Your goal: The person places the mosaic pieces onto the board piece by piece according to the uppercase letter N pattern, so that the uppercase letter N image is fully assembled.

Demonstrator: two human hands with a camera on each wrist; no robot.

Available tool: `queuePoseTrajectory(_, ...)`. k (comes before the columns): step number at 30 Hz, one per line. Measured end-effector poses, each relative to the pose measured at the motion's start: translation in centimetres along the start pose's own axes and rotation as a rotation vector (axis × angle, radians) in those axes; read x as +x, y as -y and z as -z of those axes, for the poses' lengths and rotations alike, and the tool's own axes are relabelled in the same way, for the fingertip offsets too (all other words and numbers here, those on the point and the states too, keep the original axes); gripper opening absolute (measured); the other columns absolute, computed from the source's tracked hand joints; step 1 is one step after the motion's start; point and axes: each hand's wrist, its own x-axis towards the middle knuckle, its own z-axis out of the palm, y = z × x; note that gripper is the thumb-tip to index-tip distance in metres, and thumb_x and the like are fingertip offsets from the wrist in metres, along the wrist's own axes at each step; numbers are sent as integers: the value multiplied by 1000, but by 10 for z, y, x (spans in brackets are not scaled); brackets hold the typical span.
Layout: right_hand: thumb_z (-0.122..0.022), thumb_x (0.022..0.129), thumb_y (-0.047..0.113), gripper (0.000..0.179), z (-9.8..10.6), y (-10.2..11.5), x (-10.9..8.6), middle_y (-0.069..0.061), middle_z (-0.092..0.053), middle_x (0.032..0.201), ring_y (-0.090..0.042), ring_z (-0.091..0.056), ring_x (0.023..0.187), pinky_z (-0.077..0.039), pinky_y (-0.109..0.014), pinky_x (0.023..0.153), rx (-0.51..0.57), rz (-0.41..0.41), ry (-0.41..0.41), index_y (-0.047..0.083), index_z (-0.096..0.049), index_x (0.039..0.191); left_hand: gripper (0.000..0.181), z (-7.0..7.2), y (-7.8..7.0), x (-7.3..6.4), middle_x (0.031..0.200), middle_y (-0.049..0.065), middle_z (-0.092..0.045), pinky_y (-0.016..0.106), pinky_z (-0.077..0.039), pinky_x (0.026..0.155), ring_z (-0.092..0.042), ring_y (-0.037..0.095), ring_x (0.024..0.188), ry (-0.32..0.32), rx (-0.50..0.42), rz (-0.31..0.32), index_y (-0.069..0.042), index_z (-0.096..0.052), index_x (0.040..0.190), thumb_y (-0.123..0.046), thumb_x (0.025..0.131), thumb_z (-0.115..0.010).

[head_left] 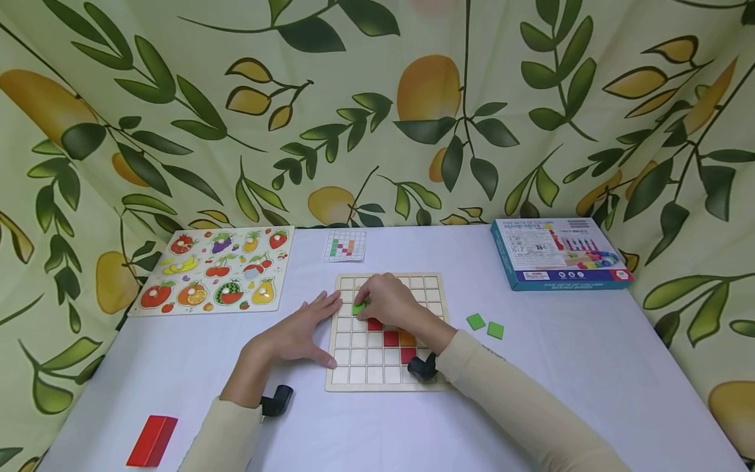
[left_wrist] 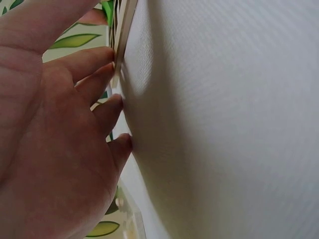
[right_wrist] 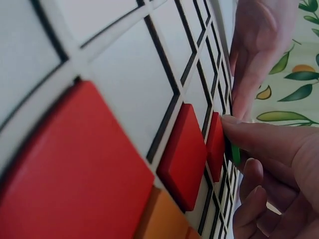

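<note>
Green tile (head_left: 358, 309) pinched in right hand (head_left: 386, 300) at grid board's (head_left: 377, 387) upper-left cells; seating unclear. Left hand (head_left: 295, 333) spread along left edge, probably bracing. Pattern card (head_left: 345, 246) beyond, likely for easy viewing; loose green tiles (head_left: 495, 330) right, within reach.
</note>
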Motion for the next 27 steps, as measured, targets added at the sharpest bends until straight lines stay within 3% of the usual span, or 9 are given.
queuePoseTrajectory(14, -90, 78, 21, 13, -1, 3, 0, 2, -79, 102, -13, -64, 92, -52, -27, 72, -50, -28, -30, 19, -84, 89, 116, 0, -1, -1, 174, -3, -18, 57, -10, 132, -6, 29, 164, -12, 5, 6, -15, -33, 161, -38, 66, -95)
queuePoseTrajectory(27, -88, 79, 23, 13, 0, 1, 1, 5, -79, 100, -11, -61, 92, -50, -27, 74, -66, -36, 12, 21, -84, 92, 115, -1, -1, -1, 174, -2, -18, 58, -9, 132, -6, 30, 163, -8, -6, -2, -13, -34, 160, -37, 66, -95)
